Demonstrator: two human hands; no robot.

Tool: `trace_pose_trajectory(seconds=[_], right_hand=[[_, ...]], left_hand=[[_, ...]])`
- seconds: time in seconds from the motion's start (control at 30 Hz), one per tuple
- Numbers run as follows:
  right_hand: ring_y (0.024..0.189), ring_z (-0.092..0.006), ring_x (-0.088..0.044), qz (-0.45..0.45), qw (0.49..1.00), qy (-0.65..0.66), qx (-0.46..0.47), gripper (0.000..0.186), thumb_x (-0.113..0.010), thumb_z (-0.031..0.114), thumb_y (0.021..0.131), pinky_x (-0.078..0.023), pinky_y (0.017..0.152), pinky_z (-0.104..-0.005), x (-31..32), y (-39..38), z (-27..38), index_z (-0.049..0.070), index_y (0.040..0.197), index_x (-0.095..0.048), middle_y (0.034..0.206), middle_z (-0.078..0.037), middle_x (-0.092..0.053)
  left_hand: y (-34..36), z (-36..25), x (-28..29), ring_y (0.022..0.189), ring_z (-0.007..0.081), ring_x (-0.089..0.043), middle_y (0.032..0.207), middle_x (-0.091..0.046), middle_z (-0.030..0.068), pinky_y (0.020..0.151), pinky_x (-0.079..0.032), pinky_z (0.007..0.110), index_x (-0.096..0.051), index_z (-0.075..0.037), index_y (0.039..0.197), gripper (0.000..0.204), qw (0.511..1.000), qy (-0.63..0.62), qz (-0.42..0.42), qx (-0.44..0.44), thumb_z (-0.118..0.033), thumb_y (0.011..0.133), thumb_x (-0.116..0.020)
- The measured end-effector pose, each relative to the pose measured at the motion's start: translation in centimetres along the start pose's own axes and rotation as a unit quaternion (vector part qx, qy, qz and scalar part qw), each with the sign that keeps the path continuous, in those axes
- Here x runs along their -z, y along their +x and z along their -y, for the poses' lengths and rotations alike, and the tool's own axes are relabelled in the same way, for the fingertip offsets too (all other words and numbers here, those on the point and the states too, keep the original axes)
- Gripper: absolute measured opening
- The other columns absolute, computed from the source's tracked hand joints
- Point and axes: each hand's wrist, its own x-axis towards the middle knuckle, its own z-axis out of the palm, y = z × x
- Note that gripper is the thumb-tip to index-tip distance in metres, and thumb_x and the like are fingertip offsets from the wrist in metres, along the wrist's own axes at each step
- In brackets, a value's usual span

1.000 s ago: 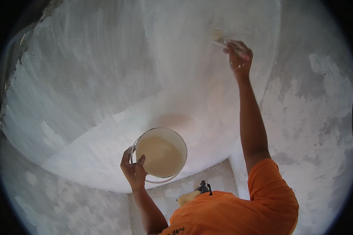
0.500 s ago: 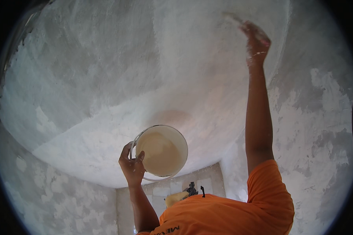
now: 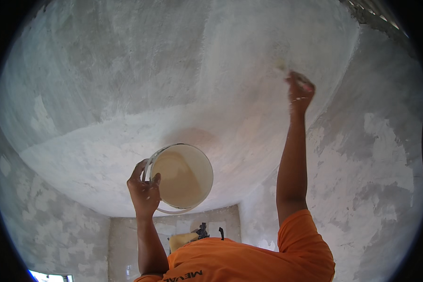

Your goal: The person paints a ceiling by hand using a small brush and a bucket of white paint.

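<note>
My left hand grips a white round bucket by its left rim, with the thumb over the edge. Pale cream liquid lies inside, and the thin handle hangs down along the bucket's lower side. High on the right, my right hand is closed around a paintbrush, its light bristles pointing up and left. Motion blurs the brush, which is at or close to the whitish wall; whether it touches cannot be told.
A patchy grey and white side wall rises on the right, and another mottled wall stands at left. Behind my orange shirt are a yellowish object and something dark. A bright opening shows at lower left.
My right hand and the brush have come lower in the picture, the arm shifting left. The bucket and my left hand appear slightly further left and higher, as the whole view has shifted.
</note>
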Motion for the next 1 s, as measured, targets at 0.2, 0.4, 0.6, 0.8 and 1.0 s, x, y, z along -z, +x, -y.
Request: trace_pose_trajectory(seconds=[0.2,0.4,0.6,0.8,1.0], right_hand=[[0.071,-0.0221,-0.073,0.157,0.962,-0.029,-0.221,0.023,-0.078,0.014,0.086,-0.061,0.069,-0.031,0.7,-0.5,1.4,-0.008,0.09,-0.073,0.081,-0.015,-0.073],[0.075,-0.0233,-0.074,0.015,0.958,0.215,-0.19,0.017,-0.076,0.009,0.087,-0.064,0.077,-0.0342,1.1,1.9,-0.1,-0.008,0.088,-0.072,0.084,-0.014,-0.073],[0.075,-0.0222,-0.074,-0.191,0.98,0.048,0.033,0.019,-0.071,0.012,0.093,-0.062,0.07,-0.0317,0.5,0.4,-0.9,-0.007,0.094,-0.073,0.084,-0.015,-0.075],[0.068,-0.0205,-0.072,0.078,0.97,0.116,-0.199,0.018,-0.072,0.011,0.09,-0.063,0.065,-0.0326,2.8,-2.2,-1.0,-0.007,0.091,-0.072,0.08,-0.012,-0.072],[0.073,-0.0182,-0.071,-0.044,0.978,0.2,-0.032,0.018,-0.075,0.012,0.091,-0.058,0.074,-0.0279,3.4,5.1,1.9,-0.006,0.092,-0.074,0.085,-0.011,-0.074]], left_hand=[[0.9,0.6,0.1,0.077,0.0081,-0.062,0.09,-0.071,0.0141,0.063,-0.053,0.026,-0.063,0.012,0.114,0.032,0.995,0.07,0.002,-0.069,0.015,0.082,-0.059],[0.8,1.9,0.6,0.067,0.0108,-0.063,0.091,-0.07,0.0158,0.062,-0.054,0.026,-0.062,0.012,0.116,0.034,0.998,0.055,0.012,-0.028,0.012,0.083,-0.061],[0.3,0.2,0.1,0.073,0.0118,-0.064,0.09,-0.068,0.0127,0.06,-0.055,0.027,-0.063,0.01,0.116,0.035,0.999,0.047,-0.016,-0.014,0.013,0.081,-0.061],[0.1,0.2,-0.3,0.072,0.0128,-0.062,0.09,-0.068,0.0129,0.063,-0.054,0.028,-0.062,0.011,0.114,0.036,0.998,0.057,-0.022,-0.03,0.014,0.079,-0.061],[0.5,1.1,0.0,0.083,0.0161,-0.063,0.095,-0.068,0.0141,0.071,-0.055,0.028,-0.063,0.012,0.111,0.033,0.996,0.055,-0.022,-0.068,0.014,0.079,-0.059]])
